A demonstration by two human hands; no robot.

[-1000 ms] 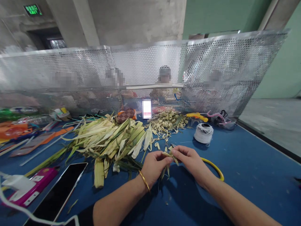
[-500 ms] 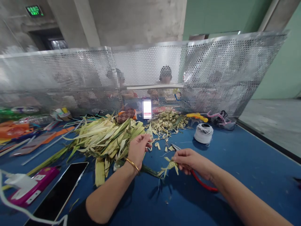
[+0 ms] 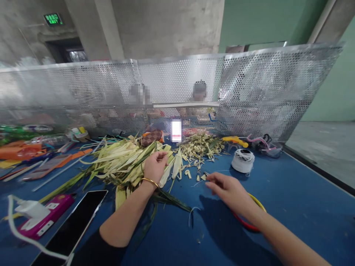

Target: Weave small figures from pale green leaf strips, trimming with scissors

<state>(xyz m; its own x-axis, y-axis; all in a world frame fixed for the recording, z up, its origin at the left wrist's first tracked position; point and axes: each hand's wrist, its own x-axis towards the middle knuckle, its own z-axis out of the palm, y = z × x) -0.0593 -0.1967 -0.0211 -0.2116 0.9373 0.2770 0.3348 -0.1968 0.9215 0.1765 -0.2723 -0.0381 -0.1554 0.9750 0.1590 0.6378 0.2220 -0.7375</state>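
My left hand [image 3: 156, 168] is over the pile of corn husks [image 3: 122, 159], fingers curled together; whatever is in them is hidden. Beside its fingertips a pale husk leaf [image 3: 177, 164] stands out from the pile. A dark green leaf [image 3: 176, 201] reaches out under my left wrist, with a curl of white thread [image 3: 194, 210] at its tip. My right hand [image 3: 223, 187] hovers over the blue table, fingers apart and holding nothing visible. Below its wrist show the red and yellow handles of scissors [image 3: 259, 203]; their blades are mostly hidden.
A spool of white thread [image 3: 243, 162] stands at right. Husk scraps [image 3: 203, 147] are heaped mid-back before a perforated metal screen [image 3: 177, 77]. A phone [image 3: 74, 225] and a purple power strip [image 3: 46, 218] lie at left. Behind the screen sit people.
The knotted husk piece has left my right hand, whose fingers have spread; I cannot see where it went. My left hand has shifted left over the husks. The view has tilted slightly.
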